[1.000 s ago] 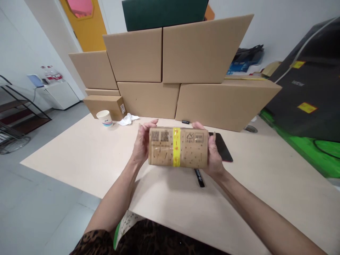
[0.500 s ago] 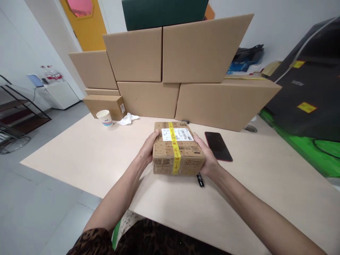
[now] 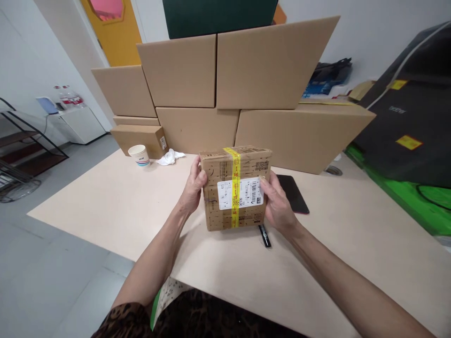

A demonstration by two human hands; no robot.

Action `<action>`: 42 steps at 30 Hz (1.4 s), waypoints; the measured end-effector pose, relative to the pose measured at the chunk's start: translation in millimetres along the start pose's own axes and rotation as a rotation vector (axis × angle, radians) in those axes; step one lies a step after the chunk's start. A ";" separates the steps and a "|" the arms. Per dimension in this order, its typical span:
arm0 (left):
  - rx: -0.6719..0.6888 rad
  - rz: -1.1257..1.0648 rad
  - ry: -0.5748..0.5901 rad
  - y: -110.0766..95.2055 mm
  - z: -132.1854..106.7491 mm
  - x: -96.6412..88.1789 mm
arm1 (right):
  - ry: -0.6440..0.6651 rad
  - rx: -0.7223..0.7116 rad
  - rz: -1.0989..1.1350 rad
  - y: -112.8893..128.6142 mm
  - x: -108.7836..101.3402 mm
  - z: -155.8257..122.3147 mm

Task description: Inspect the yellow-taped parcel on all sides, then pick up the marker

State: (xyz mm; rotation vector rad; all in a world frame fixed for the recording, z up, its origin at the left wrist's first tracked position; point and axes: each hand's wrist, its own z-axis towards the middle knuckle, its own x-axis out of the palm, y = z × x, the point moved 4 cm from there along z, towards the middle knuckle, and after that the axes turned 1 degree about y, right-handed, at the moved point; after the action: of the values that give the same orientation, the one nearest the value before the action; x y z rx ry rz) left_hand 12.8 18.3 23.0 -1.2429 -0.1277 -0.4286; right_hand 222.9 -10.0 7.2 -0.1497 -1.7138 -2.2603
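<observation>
Between my two hands is a small cardboard box (image 3: 214,216), tilted so that its large labelled face is turned toward me. A band of yellow printed tape runs down its middle, over a white shipping label (image 3: 250,197). My left hand (image 3: 193,188) grips the box's left side, thumb at the edge. The right side is held by my right hand (image 3: 280,202), its thumb resting on the label's edge. A black marker (image 3: 265,236) lies on the table just below the box, its upper end hidden. Partly behind my right hand lies a dark phone (image 3: 294,195).
Large cardboard boxes (image 3: 260,70) are stacked along the back of the table (image 3: 105,202). At the back left stand a paper cup (image 3: 139,156) and a smaller carton (image 3: 139,136), with crumpled tissue (image 3: 171,157) beside them. A big black case (image 3: 408,126) is at the right.
My hands have tipped the box up, from its top and front edge showing to its labelled face standing steeply toward me. The marker shows more now. The phone has stayed in place.
</observation>
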 end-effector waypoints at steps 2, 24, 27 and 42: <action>0.007 0.045 0.050 0.2 0.7 -1.6 | 0.007 -0.010 -0.041 1.0 -0.3 0.1; 0.085 0.467 0.310 -8.9 -3.4 -1.8 | 0.259 -0.158 -0.306 28.4 -29.4 30.0; 0.081 0.435 0.267 -9.4 -1.9 -3.0 | 0.280 -0.143 -0.321 27.4 -25.6 32.2; 0.165 0.438 -0.102 -9.2 6.4 -22.1 | 0.353 0.461 -1.658 19.9 -77.5 -50.7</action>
State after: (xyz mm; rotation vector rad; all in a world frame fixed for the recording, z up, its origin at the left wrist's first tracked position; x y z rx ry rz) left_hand -10.1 27.4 26.2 -1.0921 0.0242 0.0252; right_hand 307.3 -49.8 -9.0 2.3246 -2.3332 -2.1000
